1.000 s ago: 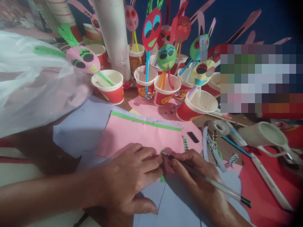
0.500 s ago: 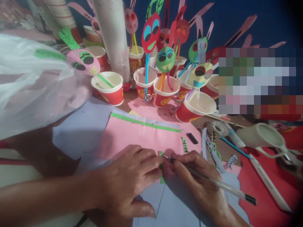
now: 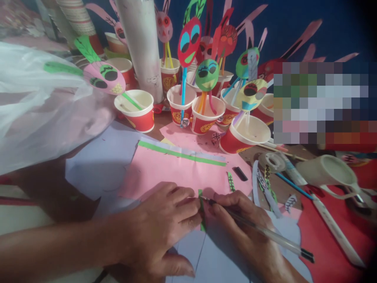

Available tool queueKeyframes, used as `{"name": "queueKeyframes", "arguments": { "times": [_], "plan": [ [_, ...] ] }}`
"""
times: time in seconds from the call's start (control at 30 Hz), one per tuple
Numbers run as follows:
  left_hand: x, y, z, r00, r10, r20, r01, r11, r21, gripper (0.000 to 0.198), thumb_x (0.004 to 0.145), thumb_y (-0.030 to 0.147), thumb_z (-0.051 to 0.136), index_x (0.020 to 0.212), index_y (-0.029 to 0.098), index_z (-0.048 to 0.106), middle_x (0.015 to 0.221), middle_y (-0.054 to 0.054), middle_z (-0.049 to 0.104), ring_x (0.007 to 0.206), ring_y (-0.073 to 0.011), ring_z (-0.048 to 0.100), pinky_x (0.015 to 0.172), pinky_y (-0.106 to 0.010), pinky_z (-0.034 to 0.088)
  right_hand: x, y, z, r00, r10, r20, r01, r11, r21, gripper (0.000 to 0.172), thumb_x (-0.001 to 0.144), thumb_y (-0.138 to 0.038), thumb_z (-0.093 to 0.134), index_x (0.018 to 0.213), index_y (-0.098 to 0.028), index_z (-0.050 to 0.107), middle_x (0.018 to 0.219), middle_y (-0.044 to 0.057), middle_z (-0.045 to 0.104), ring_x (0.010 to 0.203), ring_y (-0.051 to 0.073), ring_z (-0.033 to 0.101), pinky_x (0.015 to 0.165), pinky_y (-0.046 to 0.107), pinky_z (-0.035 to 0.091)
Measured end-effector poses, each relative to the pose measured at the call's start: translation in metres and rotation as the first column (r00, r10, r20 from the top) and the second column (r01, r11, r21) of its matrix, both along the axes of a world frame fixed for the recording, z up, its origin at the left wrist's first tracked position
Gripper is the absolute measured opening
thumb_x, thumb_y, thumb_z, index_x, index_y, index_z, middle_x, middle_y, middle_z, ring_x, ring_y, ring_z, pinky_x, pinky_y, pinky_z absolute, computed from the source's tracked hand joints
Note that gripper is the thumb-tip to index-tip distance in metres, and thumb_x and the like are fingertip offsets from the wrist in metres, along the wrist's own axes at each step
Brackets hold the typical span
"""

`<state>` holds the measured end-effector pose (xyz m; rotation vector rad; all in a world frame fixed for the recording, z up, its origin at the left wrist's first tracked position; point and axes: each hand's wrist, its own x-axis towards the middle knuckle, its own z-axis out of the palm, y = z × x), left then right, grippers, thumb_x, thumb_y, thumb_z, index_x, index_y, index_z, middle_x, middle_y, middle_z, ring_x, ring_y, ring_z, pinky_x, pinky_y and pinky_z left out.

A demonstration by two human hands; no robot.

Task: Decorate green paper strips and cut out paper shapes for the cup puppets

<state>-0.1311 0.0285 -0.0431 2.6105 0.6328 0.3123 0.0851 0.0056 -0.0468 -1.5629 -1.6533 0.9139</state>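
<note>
My left hand (image 3: 165, 228) lies flat with its fingers spread, fingertips on the left edge of a narrow green paper strip (image 3: 202, 222). A clear pen (image 3: 265, 232) with a black end is pinched in my right hand (image 3: 247, 224), its tip touching or very near the upper part of that strip. Under the strip are pink paper (image 3: 165, 173) and blue-grey paper (image 3: 185, 247). A long green strip (image 3: 182, 155) crosses the pink paper. To the right lie a small green piece with black marks (image 3: 230, 181) and a black pen cap (image 3: 240, 173).
Red paper cups (image 3: 141, 122) holding straws with paper faces stand behind the papers. A white plastic bag (image 3: 53, 110) is at the left. At the right are a tape roll (image 3: 273, 162), a white mug (image 3: 330, 171), a white cutter (image 3: 338, 228) and red paper (image 3: 312, 243).
The pen's rear end has swung slightly down and left, and its tip has shifted a little on the strip. My left hand keeps nearly the same place.
</note>
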Motion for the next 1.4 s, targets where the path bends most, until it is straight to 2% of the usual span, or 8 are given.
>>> {"name": "queueKeyframes", "arguments": {
  "times": [0.17, 0.33, 0.5, 0.87, 1.03, 1.2, 1.4],
  "plan": [
    [0.001, 0.002, 0.002, 1.000, -0.020, -0.013, 0.020, 1.000, -0.005, 0.055, 0.089, 0.058, 0.049, 0.118, 0.012, 0.057, 0.114, -0.012, 0.062, 0.105, -0.0299, 0.049, 0.089, -0.046, 0.034, 0.000, -0.001, 0.003, 0.999, -0.012, 0.049, 0.011, 1.000, 0.025, 0.014, 0.085, -0.026, 0.061, 0.071, -0.023, 0.060, 0.056, -0.003, 0.069, 0.044, 0.013, 0.063, 0.040, 0.020, 0.047],
    [0.001, 0.001, 0.002, 1.000, -0.015, -0.011, 0.015, 1.000, 0.007, 0.054, 0.089, 0.058, 0.050, 0.118, 0.013, 0.057, 0.113, -0.012, 0.062, 0.104, -0.0298, 0.050, 0.091, -0.046, 0.036, 0.001, -0.002, -0.003, 0.999, -0.026, 0.046, 0.025, 0.999, 0.023, 0.009, 0.087, -0.026, 0.061, 0.078, -0.024, 0.062, 0.063, -0.002, 0.072, 0.050, 0.014, 0.067, 0.044, 0.021, 0.050],
    [0.000, 0.004, 0.002, 0.999, -0.032, -0.011, 0.032, 0.999, -0.004, 0.059, 0.087, 0.062, 0.050, 0.121, 0.013, 0.057, 0.113, -0.012, 0.063, 0.103, -0.0294, 0.050, 0.089, -0.045, 0.036, 0.000, 0.000, -0.003, 0.999, -0.009, 0.046, 0.007, 0.999, 0.049, 0.010, 0.086, -0.026, 0.061, 0.076, -0.023, 0.061, 0.064, -0.002, 0.073, 0.051, 0.014, 0.068, 0.045, 0.020, 0.051],
    [-0.001, -0.001, 0.001, 1.000, -0.002, -0.010, 0.002, 1.000, 0.011, 0.057, 0.090, 0.061, 0.045, 0.119, 0.014, 0.059, 0.114, -0.013, 0.063, 0.106, -0.0314, 0.049, 0.088, -0.047, 0.035, 0.000, -0.001, 0.002, 0.998, 0.055, 0.033, -0.056, 0.998, 0.021, 0.013, 0.087, -0.026, 0.062, 0.075, -0.023, 0.061, 0.062, -0.004, 0.070, 0.048, 0.011, 0.063, 0.046, 0.018, 0.048],
    [-0.001, 0.001, 0.003, 1.000, -0.005, -0.015, 0.005, 1.000, 0.014, 0.058, 0.089, 0.062, 0.048, 0.119, 0.015, 0.059, 0.112, -0.012, 0.063, 0.104, -0.0303, 0.050, 0.087, -0.045, 0.035, 0.002, -0.003, 0.001, 0.998, 0.028, 0.049, -0.028, 1.000, 0.003, 0.013, 0.086, -0.026, 0.061, 0.073, -0.023, 0.061, 0.060, -0.003, 0.070, 0.046, 0.012, 0.062, 0.044, 0.019, 0.047],
    [-0.002, 0.003, 0.000, 0.999, -0.034, 0.008, 0.034, 0.998, 0.050, 0.059, 0.087, 0.064, 0.049, 0.119, 0.015, 0.059, 0.116, -0.012, 0.063, 0.104, -0.0301, 0.051, 0.087, -0.045, 0.034, 0.008, -0.004, -0.005, 0.997, -0.069, 0.022, 0.068, 0.997, 0.026, 0.014, 0.085, -0.029, 0.062, 0.072, -0.024, 0.061, 0.054, -0.005, 0.065, 0.042, 0.011, 0.057, 0.039, 0.019, 0.043],
    [-0.002, 0.000, -0.001, 1.000, -0.010, -0.003, 0.010, 0.997, 0.077, 0.058, 0.090, 0.064, 0.045, 0.119, 0.015, 0.060, 0.119, -0.012, 0.062, 0.107, -0.0308, 0.050, 0.089, -0.047, 0.033, 0.008, -0.003, -0.004, 0.998, -0.026, 0.058, 0.023, 0.999, 0.040, 0.016, 0.086, -0.027, 0.059, 0.071, -0.024, 0.058, 0.051, -0.005, 0.060, 0.041, 0.011, 0.052, 0.038, 0.019, 0.039]
  ]
}}
